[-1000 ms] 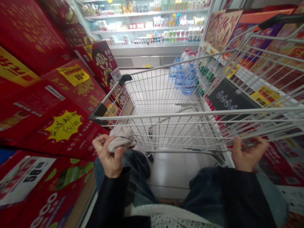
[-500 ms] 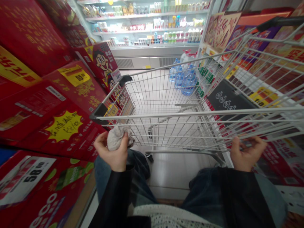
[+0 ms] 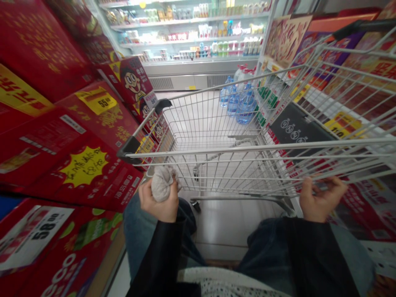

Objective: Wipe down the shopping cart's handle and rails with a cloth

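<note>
A crumpled grey cloth [image 3: 161, 184] is bunched in my left hand [image 3: 159, 202], with thumb and fingers wrapped round it. The cloth is against or just beside the near side of a wire shopping cart [image 3: 216, 153]; whether it touches the wires I cannot tell. My right hand [image 3: 320, 201] is at the lower wires of the same side, farther right. Its fingers are curled with the tips at the wire, in a pinch. The cart stands sideways before my knees, its basket bare, with a dark panel [image 3: 298, 126] near the handle end.
Stacked red boxes [image 3: 102, 123] with yellow price signs crowd the left. Large blue water bottles [image 3: 246, 105] stand on the floor beyond the cart. A refrigerated display [image 3: 192, 37] spans the back. Shelves of boxed goods [image 3: 328, 62] run along the right, behind the cart handle [image 3: 368, 27].
My left hand has shifted a little to the right and slightly down, carrying the grey cloth along the cart's side. My right hand and the cart have stayed nearly still.
</note>
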Motion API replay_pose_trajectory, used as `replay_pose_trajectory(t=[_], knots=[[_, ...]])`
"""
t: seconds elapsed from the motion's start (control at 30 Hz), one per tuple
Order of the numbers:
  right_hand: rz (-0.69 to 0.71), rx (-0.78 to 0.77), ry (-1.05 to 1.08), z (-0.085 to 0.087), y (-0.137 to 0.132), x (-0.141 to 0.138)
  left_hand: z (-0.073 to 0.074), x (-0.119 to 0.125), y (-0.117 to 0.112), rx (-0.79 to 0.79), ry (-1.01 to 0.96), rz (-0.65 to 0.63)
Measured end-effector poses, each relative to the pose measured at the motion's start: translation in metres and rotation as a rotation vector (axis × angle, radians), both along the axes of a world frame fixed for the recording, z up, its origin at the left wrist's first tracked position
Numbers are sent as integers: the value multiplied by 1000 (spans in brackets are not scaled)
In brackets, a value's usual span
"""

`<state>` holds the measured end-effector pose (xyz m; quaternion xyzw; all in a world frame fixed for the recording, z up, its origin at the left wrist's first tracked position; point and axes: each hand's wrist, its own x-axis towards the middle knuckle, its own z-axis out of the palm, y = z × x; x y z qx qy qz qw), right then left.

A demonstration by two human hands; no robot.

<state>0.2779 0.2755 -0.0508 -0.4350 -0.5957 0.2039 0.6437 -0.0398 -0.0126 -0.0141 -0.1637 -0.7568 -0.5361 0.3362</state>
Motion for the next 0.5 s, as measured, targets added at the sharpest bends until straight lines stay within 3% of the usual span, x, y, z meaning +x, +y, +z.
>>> replay_pose_trajectory(t=[0.17, 0.4, 0.5], knots=[[-4, -10, 2, 0, 0, 0, 4, 11, 3, -135, 146, -51], [-19, -16, -1, 0, 1, 1, 16, -1, -3, 34, 147, 62], [-16, -13, 16, 1, 0, -1, 15, 5, 5, 16, 141, 35]])
